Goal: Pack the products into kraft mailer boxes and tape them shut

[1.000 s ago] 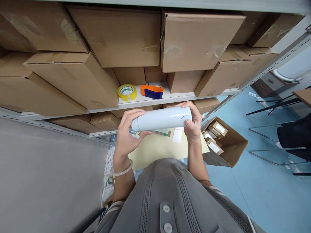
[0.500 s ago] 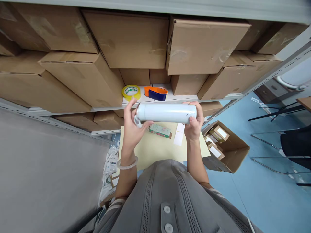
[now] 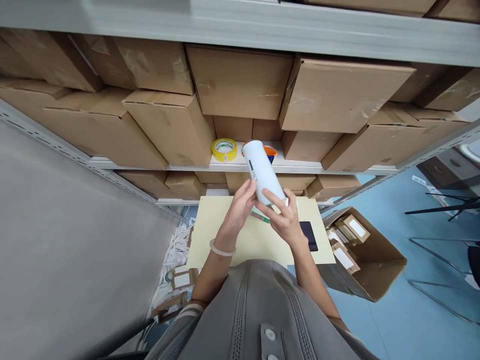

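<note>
A pale thermos bottle point(image 3: 264, 174) with dark lettering tilts over the table, its far end up and to the left. My right hand point(image 3: 284, 218) is closed round its near end, fingers spread across the side. On the bottle's left side, the fingers of my left hand point(image 3: 240, 206) press against its lower part. A bracelet circles my left wrist. Below the bottle, a small green-and-white box point(image 3: 259, 215) lies on the cream table point(image 3: 213, 235), mostly covered by the hands. To the right of my right hand is a flat dark device point(image 3: 308, 236).
Shelves full of cardboard boxes point(image 3: 240, 82) rise ahead. A yellow tape roll point(image 3: 224, 150) and a partly hidden orange-and-blue tape dispenser point(image 3: 271, 153) sit on one shelf. An open carton point(image 3: 378, 265) holding smaller boxes stands right of the table. A grey wall point(image 3: 75, 250) is at left.
The bottle has turned from level to tilted, its lettering now showing. My hands have come closer together at its near end. The view has shifted, uncovering the dark device.
</note>
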Demonstrator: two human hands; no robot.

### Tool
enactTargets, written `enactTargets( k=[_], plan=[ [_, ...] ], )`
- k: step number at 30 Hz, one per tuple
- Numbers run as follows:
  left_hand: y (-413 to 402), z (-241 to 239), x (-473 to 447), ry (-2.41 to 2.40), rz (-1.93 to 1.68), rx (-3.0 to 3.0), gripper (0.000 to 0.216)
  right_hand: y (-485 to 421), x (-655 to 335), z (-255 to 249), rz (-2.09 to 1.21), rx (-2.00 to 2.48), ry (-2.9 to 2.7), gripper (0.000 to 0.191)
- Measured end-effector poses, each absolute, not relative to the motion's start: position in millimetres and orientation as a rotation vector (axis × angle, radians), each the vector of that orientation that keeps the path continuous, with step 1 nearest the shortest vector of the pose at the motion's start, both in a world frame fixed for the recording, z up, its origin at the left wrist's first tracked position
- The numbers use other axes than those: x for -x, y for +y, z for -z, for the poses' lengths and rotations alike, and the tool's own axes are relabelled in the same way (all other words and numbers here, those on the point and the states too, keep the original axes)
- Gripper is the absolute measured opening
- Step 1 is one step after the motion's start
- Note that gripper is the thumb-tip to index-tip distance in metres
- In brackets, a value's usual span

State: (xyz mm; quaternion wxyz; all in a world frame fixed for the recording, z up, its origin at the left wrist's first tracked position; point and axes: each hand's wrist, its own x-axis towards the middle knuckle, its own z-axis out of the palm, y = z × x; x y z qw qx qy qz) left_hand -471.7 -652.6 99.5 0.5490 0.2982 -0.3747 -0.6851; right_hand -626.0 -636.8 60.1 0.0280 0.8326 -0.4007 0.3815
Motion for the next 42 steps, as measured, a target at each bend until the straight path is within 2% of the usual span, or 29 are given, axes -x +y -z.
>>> enactTargets(
  k=[3,6,10,12,15,17,20,25,29,33,36,42],
  plan=[
    [-652.9,-88.2,468.0,-0.810,1.630,-0.743,0.037,-628.9,623.7,-64.8,-1.028,-2.659,-1.178,0.051],
    [-653.1,-78.7,461.9,-0.722,1.681,-0.771,0.039,-620.2,623.2,-70.9,-0.960,-2.777,-1.110,0.048],
    [-651.1,-70.7,452.2,-0.775,1.636,-0.843,0.043,-613.8,625.6,-81.3,-1.263,-2.784,-1.176,0.036],
    [-648.3,-66.6,449.2,-0.920,1.517,-0.905,0.047,-616.0,627.6,-88.9,-1.473,-2.667,-1.359,0.033],
    [-643.8,-60.0,448.1,-1.169,1.233,-1.066,0.061,-625.9,631.0,-99.7,-1.657,-2.522,-1.630,0.048],
    [-642.0,-55.7,448.5,-1.339,0.989,-1.205,0.067,-634.2,633.6,-103.4,-1.716,-2.482,-1.773,0.059],
    [-641.1,-47.8,448.2,-1.610,0.667,-1.313,0.064,-643.5,636.7,-100.7,-1.665,-2.541,-1.922,0.067],
    [-636.5,-14.4,442.5,-1.884,0.436,-1.335,0.055,-643.0,633.9,-66.4,-1.564,-2.651,-2.039,0.065],
    [-624.1,33.8,439.6,-1.992,0.537,-1.422,0.056,-626.6,628.0,-13.6,-1.666,-2.565,-2.292,0.055],
    [-612.8,77.7,444.2,-2.188,0.695,-1.394,0.060,-601.4,634.2,36.6,-1.810,-2.240,-2.695,0.052],
    [-616.8,100.6,448.4,-2.338,0.737,-1.349,0.065,-582.5,652.3,57.9,-1.683,-1.908,-2.994,0.057],
    [-672.2,144.0,461.8,-2.518,0.697,-1.461,0.076,-554.4,692.6,61.5,-1.059,-1.431,-3.112,0.062]
  ],
)
